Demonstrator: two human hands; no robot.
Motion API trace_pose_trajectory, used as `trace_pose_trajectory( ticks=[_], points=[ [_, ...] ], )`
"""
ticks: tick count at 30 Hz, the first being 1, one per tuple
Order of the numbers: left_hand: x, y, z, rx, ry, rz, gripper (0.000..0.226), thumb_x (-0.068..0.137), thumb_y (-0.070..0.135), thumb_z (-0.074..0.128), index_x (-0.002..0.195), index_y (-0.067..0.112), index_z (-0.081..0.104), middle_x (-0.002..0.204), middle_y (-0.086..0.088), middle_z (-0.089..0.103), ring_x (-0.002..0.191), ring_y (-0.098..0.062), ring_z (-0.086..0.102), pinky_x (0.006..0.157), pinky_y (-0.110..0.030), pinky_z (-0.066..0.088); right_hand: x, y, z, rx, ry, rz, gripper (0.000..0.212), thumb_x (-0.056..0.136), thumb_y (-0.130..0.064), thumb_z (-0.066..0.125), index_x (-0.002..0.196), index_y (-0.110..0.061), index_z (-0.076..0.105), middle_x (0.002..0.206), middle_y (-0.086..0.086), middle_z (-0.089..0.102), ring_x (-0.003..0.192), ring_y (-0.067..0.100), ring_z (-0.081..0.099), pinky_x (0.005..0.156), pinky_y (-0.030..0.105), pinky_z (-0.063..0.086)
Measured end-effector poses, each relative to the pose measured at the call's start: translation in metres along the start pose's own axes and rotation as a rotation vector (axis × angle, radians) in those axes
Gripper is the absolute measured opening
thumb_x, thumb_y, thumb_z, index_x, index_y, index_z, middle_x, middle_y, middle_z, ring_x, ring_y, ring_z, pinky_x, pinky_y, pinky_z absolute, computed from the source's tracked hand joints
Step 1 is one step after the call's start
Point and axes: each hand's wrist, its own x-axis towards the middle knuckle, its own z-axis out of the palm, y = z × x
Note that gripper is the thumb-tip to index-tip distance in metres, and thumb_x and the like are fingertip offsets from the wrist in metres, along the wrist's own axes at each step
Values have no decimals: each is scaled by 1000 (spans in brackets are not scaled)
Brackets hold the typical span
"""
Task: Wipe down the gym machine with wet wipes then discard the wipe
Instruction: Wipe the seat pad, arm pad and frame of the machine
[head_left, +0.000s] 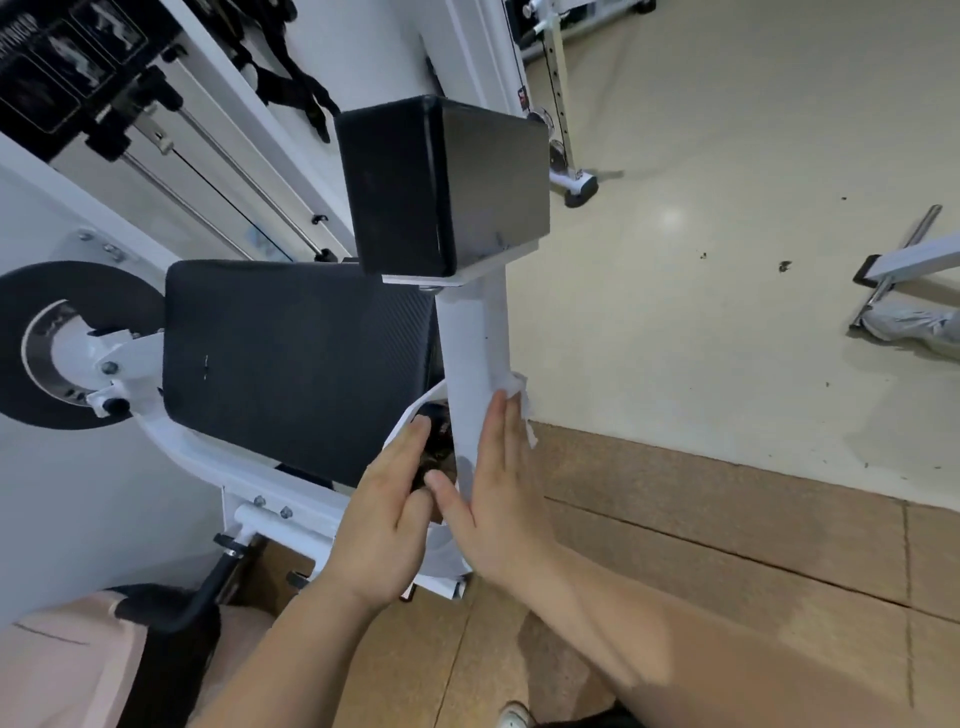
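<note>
While both hands (447, 499) lie flat (fingers straight), they press a wipe (522, 410) around the post (470, 353).

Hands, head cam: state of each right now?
Left hand: open, fingers flat on the wipe by the white post.
Right hand: open, palm pressing the wipe against the post.

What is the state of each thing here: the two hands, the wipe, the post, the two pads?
Right hand: flat, pressing the wipe on the post.
Left hand: open, fingers on the other end of the wipe.
Wipe: spread out, wrapped around the post.
Post: white, upright, being wiped.
Seat pad: black, bare, untouched.
Back pad: black, glossy, untouched.
</note>
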Motion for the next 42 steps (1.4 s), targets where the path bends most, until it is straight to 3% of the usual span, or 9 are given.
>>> trace_pose_trajectory(
  ticks=[3, 11, 20, 26, 29, 31, 35, 39, 42],
  points=[
    [-4, -21, -1, 133, -38, -9, 67, 93, 25, 35, 160, 28, 24, 165, 19, 20, 150, 7, 15, 126, -37, 21, -22, 8, 24, 66, 32, 102, 97, 91, -79, 16, 149, -23, -39, 157, -5, -47, 147, 6, -39, 117, 23, -19],
    [-13, -46, -7, 358, 16, 161, 75, 85, 13, 33, 159, 23, 29, 168, 11, 13, 155, -2, 2, 127, -48, 3, 24, -3, 11, 145, 260, 29, 93, 94, -68, 25, 159, -19, -21, 168, -3, -27, 150, 3, -29, 123, 23, -15],
    [-20, -70, 2, 554, 43, 180, 85, 87, 1, 51, 161, 21, 15, 169, 5, -5, 157, -16, -3, 123, -48, 0, -75, 34, 124, 22, 74, 63, 93, 86, -84, -4, 143, -25, -48, 149, -4, -57, 144, 24, -46, 117, 32, -31],
    [-33, -83, 4, 441, 37, 128, 86, 91, 1, 50, 162, 22, 7, 168, 9, -17, 148, 6, -15, 126, -50, 4, -39, 72, 107, -527, 211, -171, 95, 100, -68, 20, 157, -6, -24, 162, 17, -38, 151, 37, -33, 121, 46, -25],
    [-34, -87, 0, 423, 0, 122, 88, 91, 2, 50, 162, 27, 5, 168, 13, -19, 145, 13, -15, 126, -53, 8, 0, 73, 53, -578, 341, -418, 92, 101, -60, 39, 160, -2, -1, 169, 14, -15, 153, 35, -26, 127, 50, -7],
    [-32, -86, -3, 405, -4, 119, 89, 91, 2, 50, 162, 30, 3, 168, 15, -17, 146, 10, -9, 125, -55, 12, 10, 75, 34, -672, 360, -497, 88, 101, -56, 48, 158, 1, 13, 168, 17, 4, 155, 33, -17, 128, 51, 0],
    [-28, -86, -9, 367, -13, 155, 85, 88, 13, 42, 163, 24, 4, 169, 15, -12, 149, 7, -3, 123, -58, 20, -1, 81, 12, -986, 186, -643, 89, 102, -62, 45, 161, 0, 20, 170, 19, 5, 158, 35, -5, 128, 50, 3],
    [-25, -81, -16, 306, 11, 164, 84, 86, 9, 45, 162, 18, 12, 170, 10, 1, 155, -8, 10, 125, -38, 21, 24, 56, -37, -1229, 8, -839, 85, 105, -64, 33, 163, -4, 14, 171, 15, 7, 159, 30, 5, 129, 48, 6],
    [-24, -77, -18, 285, 49, 131, 84, 87, 1, 51, 162, 21, 19, 167, 16, 6, 151, -16, 25, 121, -32, 28, 63, 15, -72, -1271, 80, -841, 85, 104, -65, 35, 161, -3, 22, 170, 16, 17, 158, 31, 12, 129, 49, 6]
  ],
)
